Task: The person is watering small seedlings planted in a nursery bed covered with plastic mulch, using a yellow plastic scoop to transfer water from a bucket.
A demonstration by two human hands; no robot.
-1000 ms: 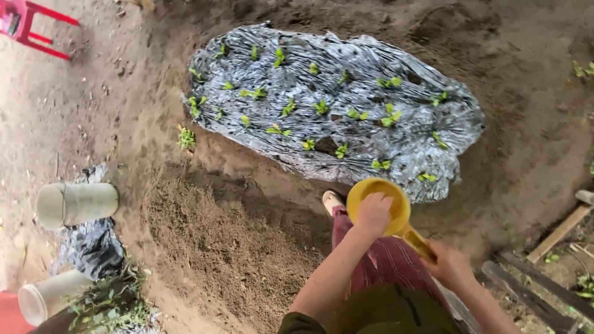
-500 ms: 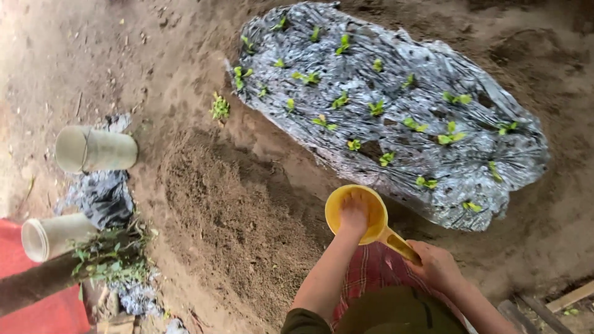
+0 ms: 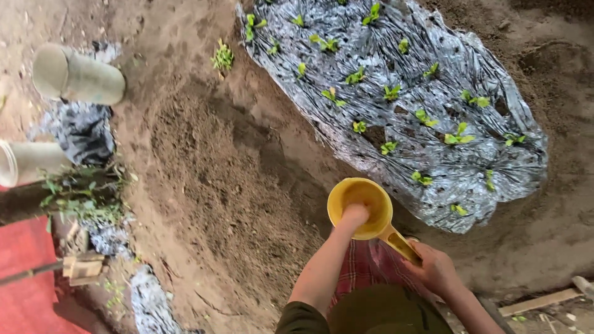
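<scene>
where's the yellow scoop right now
In the head view, the yellow scoop is low and centre-right, above bare soil beside the silver plastic sheet. The right hand holds its handle; the left hand reaches inside.

Right hand grips the handle of a round yellow plastic scoop at lower centre; left hand reaches into its bowl. Upper right, a silver plastic mulch sheet dotted with green seedlings. Two pale cylindrical containers lie at upper left.
</scene>
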